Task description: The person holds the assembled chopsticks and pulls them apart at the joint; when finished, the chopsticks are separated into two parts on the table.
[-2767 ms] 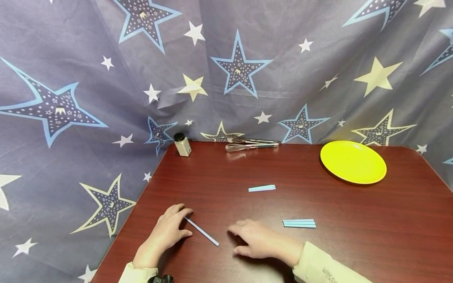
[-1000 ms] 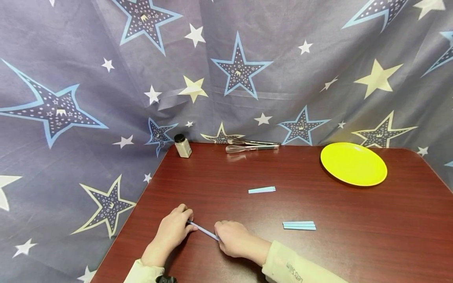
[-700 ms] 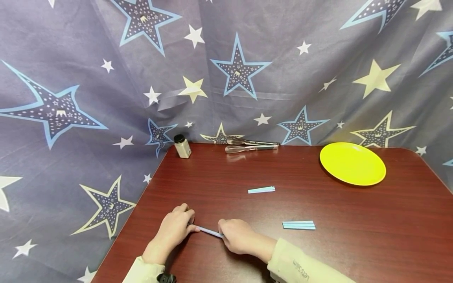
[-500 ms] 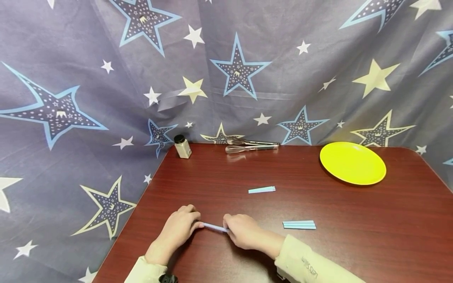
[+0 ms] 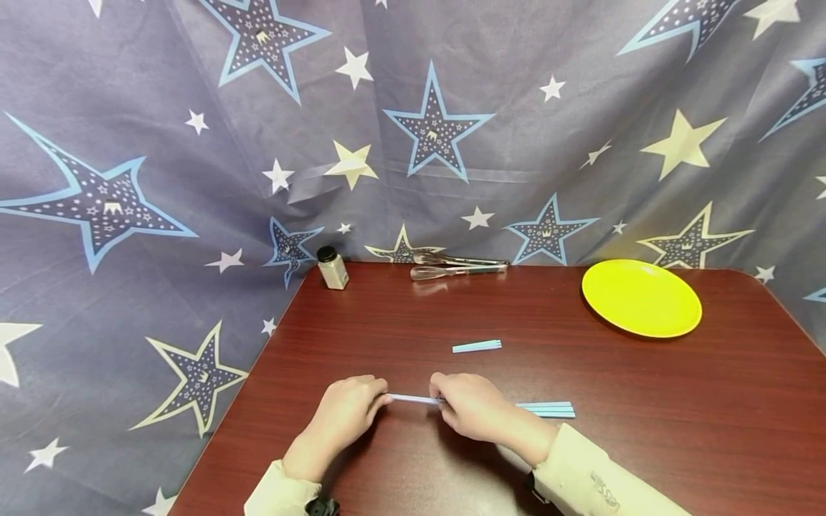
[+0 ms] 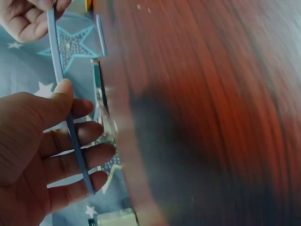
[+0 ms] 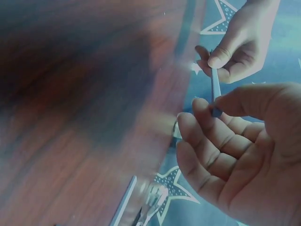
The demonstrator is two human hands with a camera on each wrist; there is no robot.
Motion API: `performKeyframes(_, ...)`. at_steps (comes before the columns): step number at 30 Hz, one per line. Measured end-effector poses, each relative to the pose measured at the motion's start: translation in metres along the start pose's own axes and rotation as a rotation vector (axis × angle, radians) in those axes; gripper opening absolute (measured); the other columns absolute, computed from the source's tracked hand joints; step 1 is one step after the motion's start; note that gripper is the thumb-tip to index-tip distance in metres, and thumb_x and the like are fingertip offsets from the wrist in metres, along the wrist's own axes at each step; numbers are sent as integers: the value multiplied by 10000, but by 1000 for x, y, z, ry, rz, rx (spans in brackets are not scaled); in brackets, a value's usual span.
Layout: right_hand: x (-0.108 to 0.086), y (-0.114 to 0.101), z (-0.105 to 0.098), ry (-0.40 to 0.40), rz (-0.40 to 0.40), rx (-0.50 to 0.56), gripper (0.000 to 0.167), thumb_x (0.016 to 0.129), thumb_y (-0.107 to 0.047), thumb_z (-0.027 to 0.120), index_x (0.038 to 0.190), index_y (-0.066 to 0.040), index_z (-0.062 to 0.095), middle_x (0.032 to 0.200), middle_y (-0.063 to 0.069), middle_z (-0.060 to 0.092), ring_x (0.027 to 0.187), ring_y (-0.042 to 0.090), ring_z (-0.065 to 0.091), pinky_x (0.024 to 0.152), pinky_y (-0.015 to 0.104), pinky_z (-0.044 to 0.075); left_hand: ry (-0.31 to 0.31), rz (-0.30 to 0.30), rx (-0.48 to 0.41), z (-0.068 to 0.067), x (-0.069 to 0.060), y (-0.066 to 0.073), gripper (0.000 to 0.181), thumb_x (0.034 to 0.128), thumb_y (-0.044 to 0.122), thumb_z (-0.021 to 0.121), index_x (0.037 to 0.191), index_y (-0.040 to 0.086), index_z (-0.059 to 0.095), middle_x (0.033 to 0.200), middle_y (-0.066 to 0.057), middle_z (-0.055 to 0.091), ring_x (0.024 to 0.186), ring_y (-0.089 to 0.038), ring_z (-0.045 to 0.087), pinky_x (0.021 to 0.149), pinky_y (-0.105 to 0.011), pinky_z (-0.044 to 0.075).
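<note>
A thin light-blue stick (image 5: 415,399) is stretched between both hands, roughly level, over the near middle of the table. My left hand (image 5: 345,412) pinches it between thumb and forefinger; in the left wrist view the stick (image 6: 55,49) runs on across the other fingers. At its other end, my right hand (image 5: 474,408) pinches the tip with thumb and fingertips, as the right wrist view shows on the stick (image 7: 216,87). Beside the right hand lies a row of several similar sticks (image 5: 548,410), its left end close to the wrist. Farther back is a smaller row of sticks (image 5: 477,346).
On the dark red table (image 5: 400,322), a black-capped jar (image 5: 333,270) stands at the back left. Tongs (image 5: 458,269) lie along the back edge, and a yellow plate (image 5: 642,299) sits at the back right. A star-patterned cloth (image 5: 490,143) hangs behind.
My right hand came in and took the stick's free end; the left hand took hold too. Since then both hands have moved right and away from me, turning the stick nearly crosswise.
</note>
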State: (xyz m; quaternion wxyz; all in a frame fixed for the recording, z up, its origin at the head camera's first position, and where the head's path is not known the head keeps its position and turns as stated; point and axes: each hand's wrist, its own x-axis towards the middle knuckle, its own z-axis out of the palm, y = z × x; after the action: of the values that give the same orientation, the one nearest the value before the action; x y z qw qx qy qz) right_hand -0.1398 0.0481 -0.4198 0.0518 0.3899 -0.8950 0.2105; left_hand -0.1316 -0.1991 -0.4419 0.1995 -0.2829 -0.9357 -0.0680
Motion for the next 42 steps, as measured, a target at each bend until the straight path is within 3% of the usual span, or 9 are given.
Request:
performKeyframes(8, -7, 4, -9, 9, -14, -12, 176, 829, -96, 731, 838, -149, 564, 737, -82, 598, 658, 90, 562, 599, 298, 473, -20, 23, -50, 7, 10, 21, 294, 828, 289, 750, 695, 192, 505, 616, 75, 456, 551, -166, 535, 495, -342, 428)
performKeyframes(14, -12, 6, -13, 29, -50, 7, 108, 872, -137, 719, 864, -175, 619, 777, -99, 642, 725, 98, 627, 627, 294, 502, -100, 36, -149, 10, 23, 41, 252, 890, 294, 688, 720, 203, 525, 638, 102, 472, 556, -90, 487, 490, -312, 419)
performKeyframes(19, -17, 10, -19, 40, -75, -1, 86, 854, -142, 732, 875, -190, 664, 789, -105, 656, 717, 87, 625, 594, 288, 490, -126, 39, -224, 11, 30, 52, 215, 908, 289, 670, 739, 216, 558, 653, 121, 493, 572, -67, 483, 504, -306, 422)
performKeyframes(30, -36, 29, -32, -15, -108, 68, 88, 884, -137, 706, 894, -213, 663, 811, -125, 653, 694, 14, 559, 601, 262, 465, -204, 85, -422, 12, 43, 71, 141, 966, 248, 604, 847, 185, 646, 691, 153, 504, 613, -17, 453, 559, -209, 394)
performKeyframes(35, -41, 32, -36, -2, -105, 82, 115, 883, -149, 709, 852, -218, 622, 771, -161, 612, 656, -9, 516, 580, 233, 442, -203, 107, -449, 13, 49, 78, 172, 980, 238, 585, 825, 169, 616, 656, 145, 447, 582, -25, 413, 544, -181, 348)
performKeyframes(42, -48, 36, -41, 100, -130, 71, 144, 883, -159, 707, 815, -241, 609, 654, -215, 454, 584, -40, 422, 538, 190, 385, -140, 145, -514, 15, 57, 84, 149, 968, 197, 599, 820, 177, 598, 666, 148, 460, 584, 11, 406, 565, -141, 330)
